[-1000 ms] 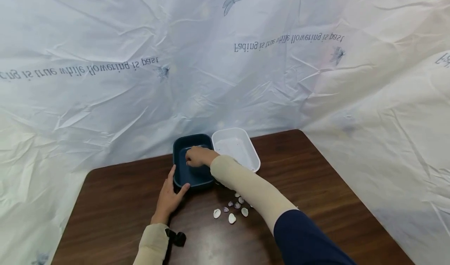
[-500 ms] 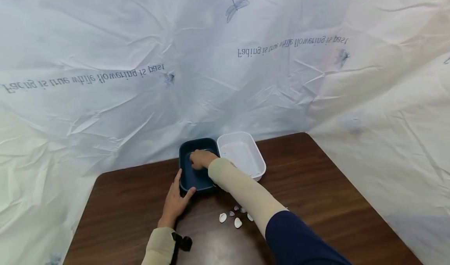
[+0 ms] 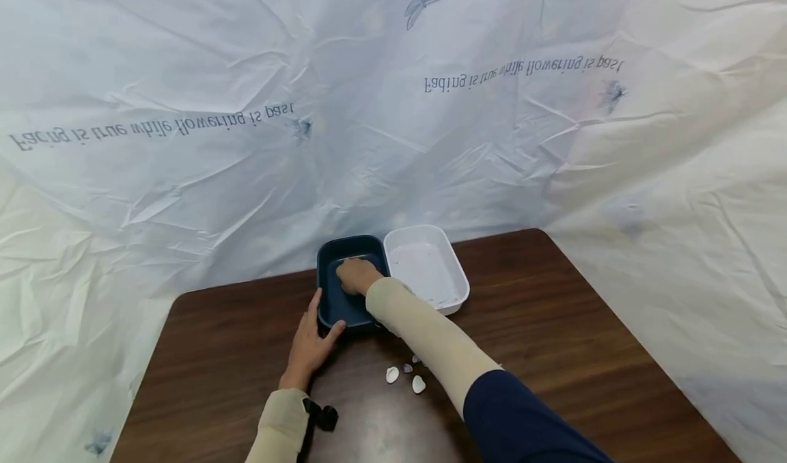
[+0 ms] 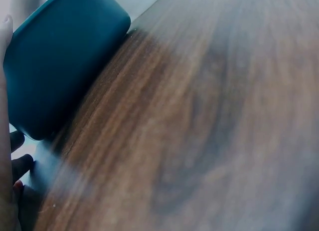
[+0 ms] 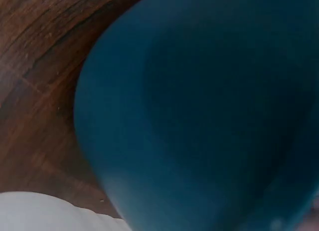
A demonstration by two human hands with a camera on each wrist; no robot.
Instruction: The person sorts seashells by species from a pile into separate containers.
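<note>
A dark blue plastic basin (image 3: 337, 311) stands at the back of the wooden table. My left hand (image 3: 309, 343) spans its near left corner, with straight fingers along the side and the thumb at the front; the left wrist view shows the basin's outer wall (image 4: 65, 66) beside this hand. Inside the basin, my right hand (image 3: 356, 276) reaches down with bent fingers. Its fingertips are hidden, so whether they hold anything cannot be told. In front lie seashells, among them a white shell (image 3: 392, 375), another white shell (image 3: 419, 384) and a small purplish shell (image 3: 408, 368).
A white plastic basin (image 3: 451, 261) stands against the blue one's right side, with small bits near its front end. The right forearm crosses over the table (image 3: 553, 354) and covers part of the shells. Behind hangs a wrinkled printed sheet (image 3: 381, 142).
My right hand stays inside the blue basin, its fingers shifting slightly and now less visible. The left hand keeps its place at the corner. The head view has shifted a little; the forearm covers more shells.
</note>
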